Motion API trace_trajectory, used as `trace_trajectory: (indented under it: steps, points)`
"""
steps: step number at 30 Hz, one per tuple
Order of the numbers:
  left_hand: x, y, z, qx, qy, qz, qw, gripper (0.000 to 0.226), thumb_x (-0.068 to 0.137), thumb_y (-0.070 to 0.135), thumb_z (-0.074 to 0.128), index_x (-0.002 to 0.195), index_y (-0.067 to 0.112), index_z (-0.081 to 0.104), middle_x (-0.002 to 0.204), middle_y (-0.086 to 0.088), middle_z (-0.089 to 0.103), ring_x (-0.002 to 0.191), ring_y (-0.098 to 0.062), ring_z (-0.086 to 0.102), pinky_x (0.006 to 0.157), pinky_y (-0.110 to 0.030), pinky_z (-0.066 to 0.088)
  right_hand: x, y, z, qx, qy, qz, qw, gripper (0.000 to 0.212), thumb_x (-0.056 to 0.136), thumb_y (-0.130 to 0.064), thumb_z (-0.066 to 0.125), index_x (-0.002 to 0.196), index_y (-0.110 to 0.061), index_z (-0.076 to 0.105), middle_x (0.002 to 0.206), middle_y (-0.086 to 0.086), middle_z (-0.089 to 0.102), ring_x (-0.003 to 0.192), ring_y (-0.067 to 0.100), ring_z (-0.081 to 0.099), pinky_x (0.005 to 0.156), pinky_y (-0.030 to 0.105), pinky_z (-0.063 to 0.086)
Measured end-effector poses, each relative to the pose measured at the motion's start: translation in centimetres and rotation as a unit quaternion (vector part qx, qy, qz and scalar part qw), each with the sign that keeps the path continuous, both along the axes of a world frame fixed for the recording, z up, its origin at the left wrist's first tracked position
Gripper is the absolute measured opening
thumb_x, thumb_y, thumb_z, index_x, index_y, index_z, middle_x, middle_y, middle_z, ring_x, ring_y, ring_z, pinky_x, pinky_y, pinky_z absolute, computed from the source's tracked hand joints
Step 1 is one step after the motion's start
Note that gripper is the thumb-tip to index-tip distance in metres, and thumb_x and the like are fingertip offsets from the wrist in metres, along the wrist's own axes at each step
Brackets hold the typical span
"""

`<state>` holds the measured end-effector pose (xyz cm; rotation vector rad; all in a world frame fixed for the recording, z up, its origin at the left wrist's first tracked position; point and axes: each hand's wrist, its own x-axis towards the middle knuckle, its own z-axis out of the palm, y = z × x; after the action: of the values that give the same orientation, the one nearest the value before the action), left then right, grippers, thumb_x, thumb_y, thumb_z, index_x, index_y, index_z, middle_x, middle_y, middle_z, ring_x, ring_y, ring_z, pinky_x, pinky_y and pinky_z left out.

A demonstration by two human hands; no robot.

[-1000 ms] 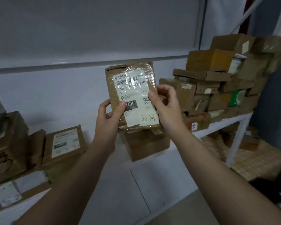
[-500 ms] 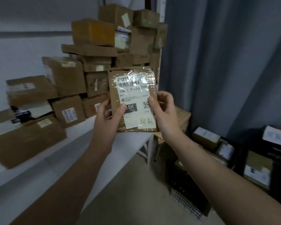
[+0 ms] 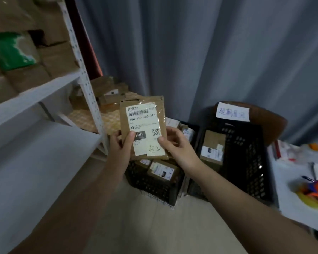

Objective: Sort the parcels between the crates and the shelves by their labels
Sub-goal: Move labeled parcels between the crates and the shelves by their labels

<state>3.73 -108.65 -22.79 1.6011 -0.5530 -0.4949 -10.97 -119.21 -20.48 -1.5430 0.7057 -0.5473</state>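
Camera swung right since half-second ago: shelf stack now at left edge, crates now in view; grip on parcel unchanged.

- Grey curtain (image 3: 209, 52) behind.
- White shelf (image 3: 35, 96) left, brown boxes on it.
- Right crate (image 3: 246, 162), left crate (image 3: 154, 184): black, on floor, parcels inside.
- Held parcel (image 3: 145, 105) upright above left crate.
- Left hand (image 3: 117, 149), right hand (image 3: 178, 143) pinch its lower part: thumbs on front, fingers behind.
- Paper sign (image 3: 232, 111) on right crate: blue handwriting, unclear.
- Label (image 3: 142, 121): barcode, "15H 159 A03-210", black "15H" block, QR code, handwritten "超期".

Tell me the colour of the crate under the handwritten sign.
The crate is black, best in the head view.
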Motion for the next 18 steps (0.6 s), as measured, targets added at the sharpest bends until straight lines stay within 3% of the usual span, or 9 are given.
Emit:
trace_trajectory:
  steps: [2,5,9,12,15,18]
  points:
    - [-0.5,-1.8,-2.0,0.045,0.004,-0.015,0.999,0.058,0.092,0.054,0.045,0.140,0.023,0.032,0.124,0.005,0.055,0.098,-0.007,0.058,0.080,-0.028,0.046,-0.9,-0.9,-1.7,0.031,0.025,0.002,0.999,0.063,0.085,-0.041,0.068,0.139,-0.027,0.039,0.124,0.001,0.057,0.110,0.016,0.060,0.092,0.034,0.054]
    - [-0.7,-3.6,-5.5,0.093,0.027,-0.036,0.995,0.068,0.090,0.061,0.039,0.146,0.024,0.026,0.134,0.000,0.051,0.113,-0.019,0.054,0.085,-0.032,0.042,-1.3,-2.1,-4.6,0.096,0.044,0.009,0.994,0.083,0.075,-0.053,0.073,0.144,-0.030,0.032,0.131,-0.004,0.055,0.116,0.015,0.057,0.100,0.036,0.048]
    - [0.7,-4.7,-10.2,0.130,0.067,-0.027,0.989,0.063,0.091,0.059,0.037,0.143,0.023,0.034,0.129,-0.002,0.056,0.105,-0.018,0.058,0.080,-0.031,0.046,0.1,-3.2,-8.2,0.128,0.095,0.027,0.987,0.107,0.059,-0.067,0.077,0.147,-0.029,0.028,0.137,-0.007,0.048,0.124,0.013,0.049,0.105,0.037,0.044]
    - [2.6,-5.9,-13.0,0.171,0.081,-0.019,0.982,0.057,0.094,0.057,0.036,0.141,0.023,0.036,0.117,0.003,0.057,0.087,-0.003,0.056,0.067,-0.022,0.043,2.7,-4.9,-10.9,0.153,0.121,0.015,0.981,0.092,0.071,-0.052,0.078,0.145,-0.026,0.030,0.138,-0.002,0.048,0.122,0.017,0.052,0.102,0.039,0.047]
    - [5.5,-7.9,-15.2,0.210,0.081,-0.035,0.974,0.061,0.094,0.058,0.034,0.143,0.022,0.033,0.126,-0.004,0.056,0.100,-0.018,0.058,0.081,-0.035,0.048,5.6,-7.5,-13.0,0.206,0.123,-0.009,0.971,0.066,0.082,-0.041,0.072,0.137,-0.026,0.036,0.129,0.001,0.058,0.106,0.016,0.063,0.090,0.032,0.054]
    - [8.7,-10.2,-17.4,0.240,0.109,-0.060,0.963,0.059,0.094,0.058,0.036,0.141,0.022,0.038,0.123,-0.002,0.056,0.101,-0.019,0.058,0.083,-0.035,0.047,8.4,-10.0,-15.2,0.244,0.126,-0.027,0.961,0.059,0.082,-0.039,0.072,0.130,-0.027,0.039,0.118,0.001,0.065,0.098,0.015,0.067,0.082,0.028,0.057]
